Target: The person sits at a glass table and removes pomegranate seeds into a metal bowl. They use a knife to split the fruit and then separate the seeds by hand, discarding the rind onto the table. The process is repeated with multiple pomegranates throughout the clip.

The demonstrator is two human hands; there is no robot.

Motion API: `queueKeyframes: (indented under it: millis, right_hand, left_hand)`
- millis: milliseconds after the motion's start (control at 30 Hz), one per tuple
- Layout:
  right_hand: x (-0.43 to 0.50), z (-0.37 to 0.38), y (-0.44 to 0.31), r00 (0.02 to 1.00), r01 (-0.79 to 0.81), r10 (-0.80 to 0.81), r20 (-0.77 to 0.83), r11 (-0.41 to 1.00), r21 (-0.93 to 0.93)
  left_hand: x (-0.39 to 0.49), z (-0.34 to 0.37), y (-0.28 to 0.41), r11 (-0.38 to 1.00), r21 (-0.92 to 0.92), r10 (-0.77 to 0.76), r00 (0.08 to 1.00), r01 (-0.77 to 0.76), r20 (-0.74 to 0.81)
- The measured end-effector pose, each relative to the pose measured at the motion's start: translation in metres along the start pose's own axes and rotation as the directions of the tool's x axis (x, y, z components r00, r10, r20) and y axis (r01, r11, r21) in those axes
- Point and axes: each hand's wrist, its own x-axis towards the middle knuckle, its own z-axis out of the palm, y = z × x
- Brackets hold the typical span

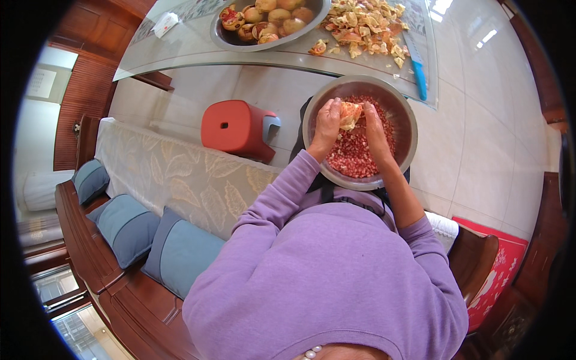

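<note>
A steel bowl (407,157) rests on my lap, its bottom covered with loose red pomegranate seeds (353,157). Over the seeds I hold a broken piece of pomegranate (349,115) with orange and pale yellow rind. My left hand (329,123) grips it from the left side. On its other side, my right hand (374,128) has its fingertips against the piece, the palm turned inward. How far the right fingers wrap around it is partly hidden.
Ahead, a glass-topped table (189,56) bears a steel basin (218,38) of whole and opened pomegranates (279,18), a heap of peels (360,27) and a blue-handled knife (418,76). A red plastic stool (234,126) stands on the floor, left. Cushions (189,252) line the wooden sofa.
</note>
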Motion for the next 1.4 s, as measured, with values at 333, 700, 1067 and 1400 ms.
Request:
queueKeyframes:
  millis: [333,700,1067,1400]
  right_hand:
    - [0.001,0.009,0.026,0.985,0.138,-0.133,-0.106,0.989,0.045]
    - [0.006,0.000,0.006,0.956,-0.258,0.291,-0.048,0.906,0.336]
    - [-0.004,-0.027,-0.005,0.900,-0.327,0.350,0.260,0.936,-0.128]
    - [-0.018,-0.007,-0.003,0.991,0.103,-0.030,0.131,0.796,-0.597]
  left_hand:
    - [-0.009,0.019,0.005,0.918,0.362,0.211,0.973,-0.164,-0.096]
    - [0.001,0.015,0.007,0.933,0.328,0.150,0.988,-0.150,0.026]
    - [0.010,-0.006,0.017,0.852,0.523,-0.167,0.931,-0.029,0.325]
    - [0.002,-0.015,-0.005,0.954,0.231,-0.283,0.838,0.193,0.466]
